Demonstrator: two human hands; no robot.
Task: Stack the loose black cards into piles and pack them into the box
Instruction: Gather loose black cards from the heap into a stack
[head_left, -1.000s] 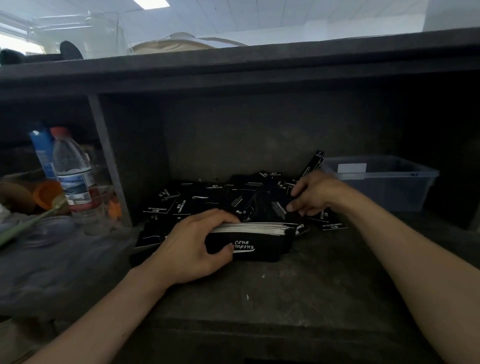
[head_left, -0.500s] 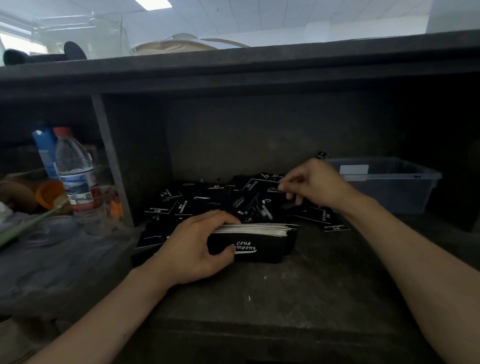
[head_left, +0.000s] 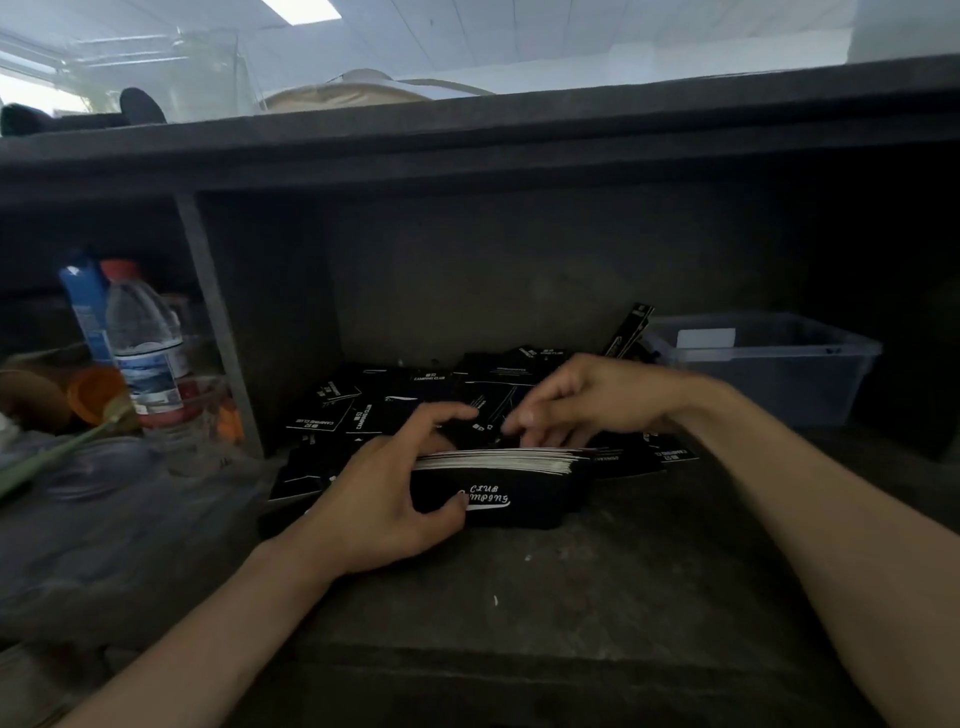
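Left hand (head_left: 384, 499) held its grip closed round a card stack (head_left: 530, 483); right hand (head_left: 597, 400) hovered, blurred, over loose cards (head_left: 363, 410), grip unclear

The loose cards (head_left: 363, 410) in the middle of the frame are thin black cardstock, matt, with white print. Just below them, the stack of cards (head_left: 498, 460) shows pale, paper-white edges and a matt black face with white lettering. The shelf (head_left: 571, 597) beneath is dark, dull and rough, flecked with pale specks. At the right, the storage box (head_left: 779, 374) is smooth translucent plastic. At the left, the water bottle (head_left: 143, 332) is clear glossy plastic with a red plastic cap (head_left: 120, 267). Crumpled clear plastic film (head_left: 104, 519) at lower left looks faintly shiny.
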